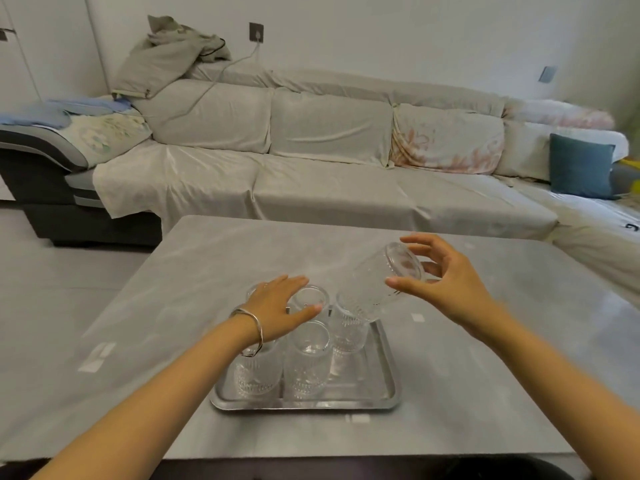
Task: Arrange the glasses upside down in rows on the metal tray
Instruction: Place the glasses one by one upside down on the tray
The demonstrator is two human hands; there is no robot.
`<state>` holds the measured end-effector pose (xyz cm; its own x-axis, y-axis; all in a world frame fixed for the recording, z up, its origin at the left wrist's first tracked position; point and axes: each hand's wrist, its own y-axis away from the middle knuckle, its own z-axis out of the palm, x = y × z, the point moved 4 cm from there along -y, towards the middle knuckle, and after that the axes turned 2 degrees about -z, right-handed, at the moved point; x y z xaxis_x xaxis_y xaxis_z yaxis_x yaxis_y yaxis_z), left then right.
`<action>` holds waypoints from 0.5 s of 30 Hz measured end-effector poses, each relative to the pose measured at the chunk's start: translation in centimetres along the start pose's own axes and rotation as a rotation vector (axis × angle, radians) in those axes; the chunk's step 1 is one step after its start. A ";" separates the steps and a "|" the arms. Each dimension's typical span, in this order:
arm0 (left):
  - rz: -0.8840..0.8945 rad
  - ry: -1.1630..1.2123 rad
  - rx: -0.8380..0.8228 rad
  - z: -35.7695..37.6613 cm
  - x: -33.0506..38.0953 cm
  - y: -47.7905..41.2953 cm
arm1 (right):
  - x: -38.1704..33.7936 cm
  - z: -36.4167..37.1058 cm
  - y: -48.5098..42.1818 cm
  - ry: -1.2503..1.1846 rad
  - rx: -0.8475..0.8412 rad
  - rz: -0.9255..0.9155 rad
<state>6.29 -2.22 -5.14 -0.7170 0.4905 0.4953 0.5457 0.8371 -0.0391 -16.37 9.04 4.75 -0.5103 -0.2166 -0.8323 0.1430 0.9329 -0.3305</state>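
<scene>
While left grip rests slack on glasses, right grip grasps tilted glass base

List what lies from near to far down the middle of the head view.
Tray → near glass → far glass → table → sofa → wall socket

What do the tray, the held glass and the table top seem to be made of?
Tray: probably stainless steel or aluminium, with a brushed silver sheen and mirror-like reflections of the glasses.
Held glass in the right hand: clear glass, most likely; see-through, with a thick base and pressed dotted ribs. Clear plastic cannot be ruled out.
Table top: matt grey with pale veins, like stone or concrete; perhaps a laminate.
</scene>
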 end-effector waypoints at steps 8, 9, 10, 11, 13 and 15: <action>-0.008 -0.206 -0.042 2.4 -1.1 0.3 | 3.0 1.7 1.5 0.128 -0.085 0.061; -0.004 -0.225 -0.032 2.6 -1.1 0.3 | 3.1 1.7 1.5 0.128 -0.086 0.061; 0.000 -0.231 -0.025 2.6 -1.2 0.3 | 3.2 1.6 1.5 0.123 -0.089 0.063; 0.002 -0.231 -0.020 2.6 -1.2 0.3 | 3.3 1.5 1.5 0.118 -0.094 0.065; 0.003 -0.230 -0.014 2.6 -1.2 0.3 | 3.5 1.6 1.6 0.127 -0.118 0.070; 0.004 -0.232 -0.010 2.7 -1.2 0.2 | 3.8 1.8 1.9 0.151 -0.142 0.079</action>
<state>6.15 -1.97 -8.09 -0.7945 0.5375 0.2824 0.5524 0.8330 -0.0314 -16.50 9.42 0.17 -0.6251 -0.1052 -0.7734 0.0721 0.9789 -0.1914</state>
